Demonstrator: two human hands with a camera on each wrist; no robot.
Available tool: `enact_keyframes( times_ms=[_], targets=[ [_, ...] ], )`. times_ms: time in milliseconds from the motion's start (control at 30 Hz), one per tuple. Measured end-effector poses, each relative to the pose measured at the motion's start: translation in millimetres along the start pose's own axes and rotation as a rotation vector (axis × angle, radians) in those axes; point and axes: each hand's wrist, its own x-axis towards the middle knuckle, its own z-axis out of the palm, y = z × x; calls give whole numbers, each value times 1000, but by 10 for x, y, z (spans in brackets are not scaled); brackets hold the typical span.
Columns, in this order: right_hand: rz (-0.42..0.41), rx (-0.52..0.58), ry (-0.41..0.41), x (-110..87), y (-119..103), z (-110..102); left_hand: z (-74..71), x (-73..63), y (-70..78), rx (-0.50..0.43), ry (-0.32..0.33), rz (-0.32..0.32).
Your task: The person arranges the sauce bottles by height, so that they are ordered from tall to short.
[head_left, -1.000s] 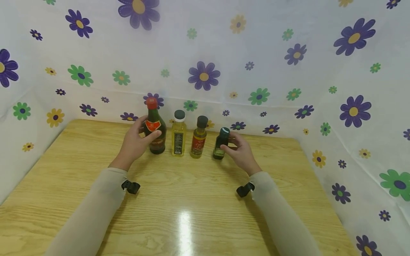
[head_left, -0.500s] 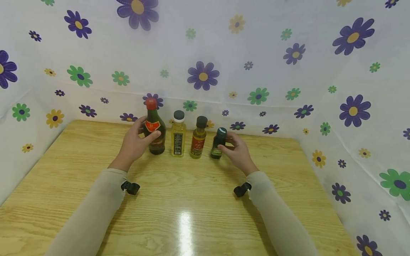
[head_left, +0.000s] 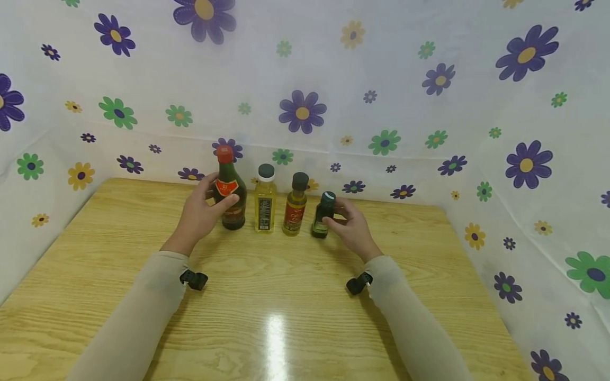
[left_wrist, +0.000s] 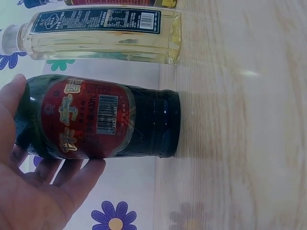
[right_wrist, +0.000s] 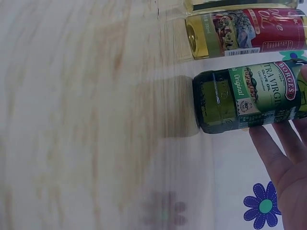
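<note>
In the head view, four-in-a-row is not counted; several bottles stand upright in a row on the table. My left hand (head_left: 202, 210) grips the dark red-capped vinegar bottle (head_left: 231, 182) at the row's left end, thumb in front and fingers behind. Its red label (left_wrist: 86, 117) faces the left wrist camera. At the right end, my right hand (head_left: 353, 227) holds the small dark green olive oil bottle (head_left: 320, 228) between thumb and fingers. The right wrist view shows the olive oil bottle's base (right_wrist: 206, 103) at the tabletop.
Between the held bottles stand a clear bottle of yellow oil (head_left: 265, 206) and a red-labelled olive oil bottle (head_left: 295, 211). A flower-printed white cloth (head_left: 333, 79) rises behind and beside the wooden table (head_left: 238, 296).
My right hand has shifted the small olive oil bottle slightly left, closer to the red-labelled bottle. My left hand and the vinegar bottle have stayed in place.
</note>
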Motion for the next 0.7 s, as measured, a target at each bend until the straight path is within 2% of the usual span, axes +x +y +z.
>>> enact_keyframes(
  times_ms=[233, 700],
  targets=[
    [6, 67, 16, 20, 107, 6, 5, 10, -24, -2, 2, 10],
    [39, 68, 1, 43, 99, 8, 18, -4, -38, -5, 27, 32]
  ],
)
